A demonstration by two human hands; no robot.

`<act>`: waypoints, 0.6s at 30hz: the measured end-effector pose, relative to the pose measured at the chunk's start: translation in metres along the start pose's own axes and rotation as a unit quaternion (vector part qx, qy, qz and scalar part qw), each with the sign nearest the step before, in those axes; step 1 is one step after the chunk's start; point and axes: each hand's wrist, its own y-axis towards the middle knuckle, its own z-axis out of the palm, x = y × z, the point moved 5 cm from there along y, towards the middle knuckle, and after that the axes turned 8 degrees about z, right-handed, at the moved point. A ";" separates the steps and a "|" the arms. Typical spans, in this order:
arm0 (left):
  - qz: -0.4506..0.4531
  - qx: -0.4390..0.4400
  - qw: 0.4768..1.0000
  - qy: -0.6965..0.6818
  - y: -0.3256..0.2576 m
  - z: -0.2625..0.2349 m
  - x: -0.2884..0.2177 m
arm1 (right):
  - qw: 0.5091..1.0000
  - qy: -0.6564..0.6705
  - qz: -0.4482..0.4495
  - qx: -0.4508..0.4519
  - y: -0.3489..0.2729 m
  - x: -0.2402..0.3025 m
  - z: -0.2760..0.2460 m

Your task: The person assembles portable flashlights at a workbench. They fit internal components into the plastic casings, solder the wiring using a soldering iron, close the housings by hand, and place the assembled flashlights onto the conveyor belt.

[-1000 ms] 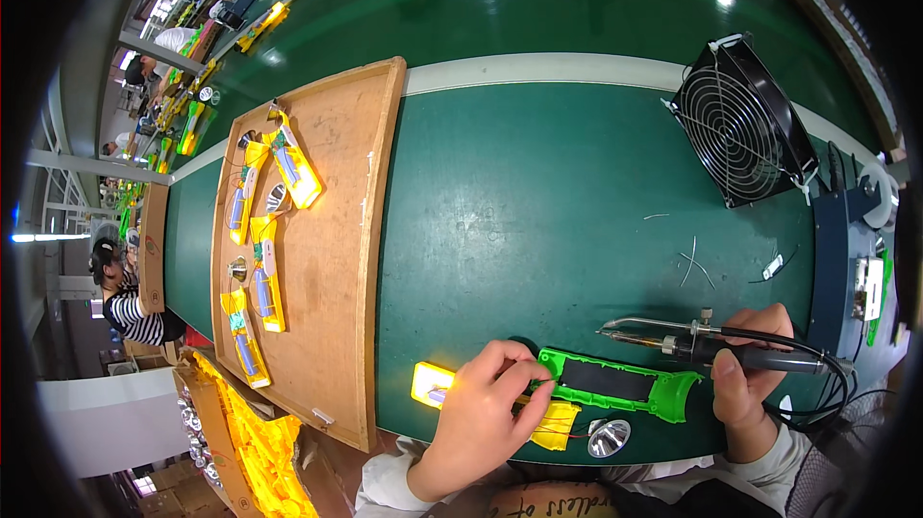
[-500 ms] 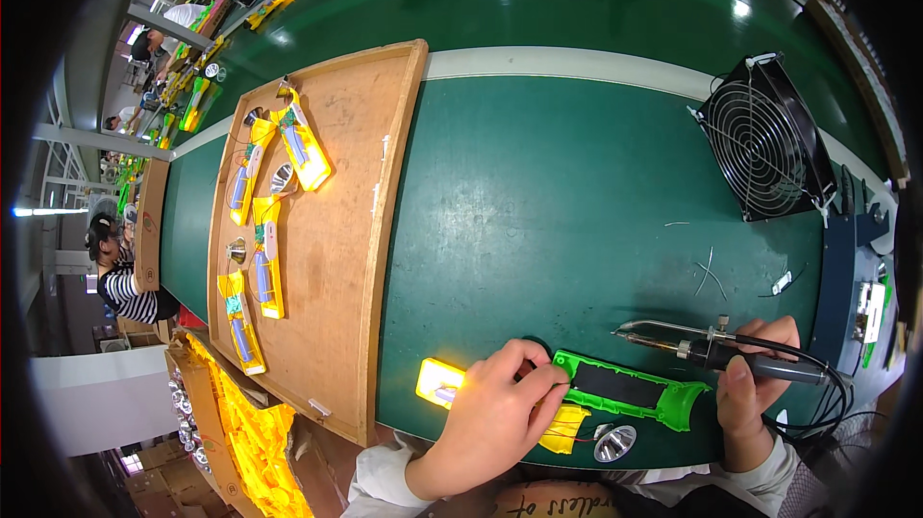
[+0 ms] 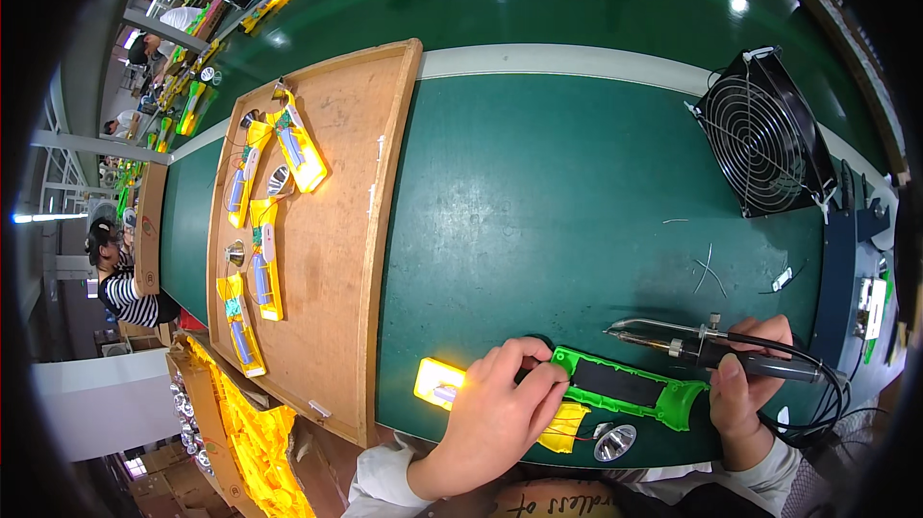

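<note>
My right hand [image 3: 745, 383] grips a soldering iron [image 3: 716, 353] with a dark handle and a thin metal feed tube. Its tip points left, above the green plastic flashlight shell [image 3: 615, 389]. At that shell's left end, my left hand [image 3: 505, 412] has thumb and finger pinched on the edge; the fingertips partly hide what they hold. Under this hand lies a yellow flashlight housing [image 3: 430, 379], lit bright at its left end and mostly covered by my fingers. Thin red wires run from it to a round silver reflector [image 3: 613, 442] beside the shell.
A shallow wooden tray [image 3: 332, 229] on the left holds several yellow flashlight halves with batteries and reflectors. A black fan [image 3: 764, 138] stands at the back right. Wire scraps [image 3: 710, 273] lie before it. Yellow parts fill a box [image 3: 240, 431] at lower left. Co-workers sit far left.
The soldering iron and my right hand have shifted slightly left. My left hand and the green shell stay nearly where they were.
</note>
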 end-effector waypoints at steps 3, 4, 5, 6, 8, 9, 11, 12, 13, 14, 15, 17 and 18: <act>0.002 -0.002 1.000 0.001 0.000 0.000 -0.002 | 0.996 -0.038 -0.070 -0.026 0.001 0.004 0.001; 0.001 -0.002 1.000 0.001 0.001 0.001 -0.002 | 0.996 -0.037 -0.073 -0.030 0.001 0.005 0.000; 0.000 -0.001 1.000 0.003 0.001 0.000 -0.002 | 0.996 -0.033 -0.075 -0.030 0.000 0.004 0.000; 0.000 -0.003 1.000 0.004 0.000 0.000 -0.002 | 0.996 -0.031 -0.075 -0.029 0.000 0.003 0.001; -0.002 -0.004 1.000 0.006 -0.001 0.000 -0.001 | 0.997 -0.028 -0.061 -0.027 0.000 0.001 0.002; -0.003 -0.005 1.000 0.002 -0.001 -0.001 0.000 | 0.998 -0.026 -0.060 -0.026 0.000 0.001 0.001; 0.000 -0.005 1.000 -0.007 -0.001 -0.001 0.000 | 1.000 -0.004 -0.028 0.013 -0.001 0.004 0.000; 0.002 -0.006 1.000 -0.010 -0.001 -0.001 0.000 | 1.000 -0.005 -0.028 0.011 -0.001 0.004 -0.001; 0.004 -0.007 1.000 -0.014 0.000 -0.001 -0.001 | 0.998 -0.005 -0.052 0.015 -0.002 0.007 -0.002; 0.003 -0.007 1.000 -0.013 0.000 -0.001 -0.001 | 0.997 -0.003 -0.076 0.022 -0.002 0.009 -0.001; 0.001 -0.006 1.000 -0.010 0.000 -0.001 -0.002 | 0.997 -0.002 -0.076 0.022 -0.001 0.010 -0.002; -0.003 -0.006 1.000 -0.005 0.000 -0.001 -0.002 | 0.993 0.027 -0.077 0.088 -0.001 0.014 0.004; -0.006 -0.007 1.000 -0.008 0.000 -0.001 -0.001 | 0.993 0.022 -0.071 0.095 0.001 0.014 0.008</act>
